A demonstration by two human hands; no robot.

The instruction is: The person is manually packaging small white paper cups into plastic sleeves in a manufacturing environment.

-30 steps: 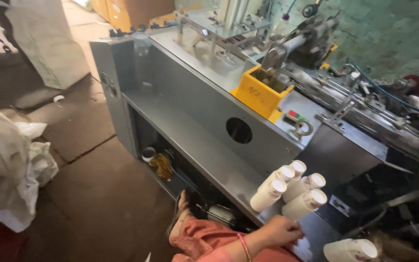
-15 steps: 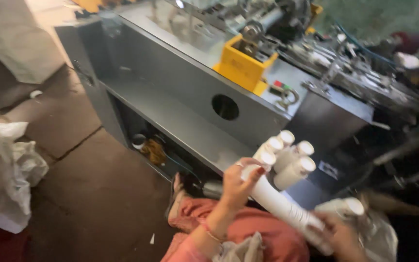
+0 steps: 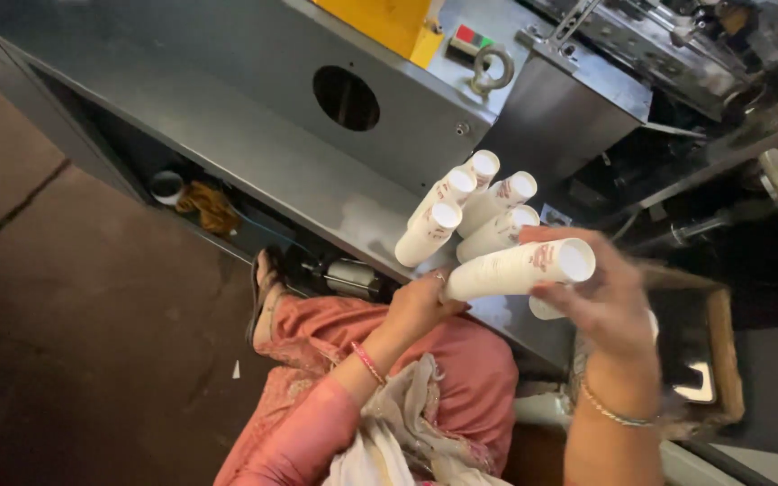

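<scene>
Between both hands lies a long stack of white paper cups (image 3: pixel 520 267), held level in front of a grey metal machine (image 3: pixel 254 99). My left hand (image 3: pixel 418 304) grips its closed end. My right hand (image 3: pixel 607 297) wraps the open end, blurred by motion. Just beyond, several more stacks of white paper cups (image 3: pixel 465 211) lie side by side on the machine's grey ledge (image 3: pixel 317 184), their open ends pointing up and away. A further cup shows under my right hand.
A yellow box (image 3: pixel 389 22) and a red-and-green switch (image 3: pixel 472 38) sit on the machine top, with a round hole (image 3: pixel 346 97) in its front panel. A wooden crate (image 3: pixel 709 360) stands at right. My foot in a sandal (image 3: pixel 265 279) rests below the ledge.
The view has swung in closer to the ledge. The cup stack in my hands has tilted from pointing down-right to nearly level, and my right hand has come up onto its open end.
</scene>
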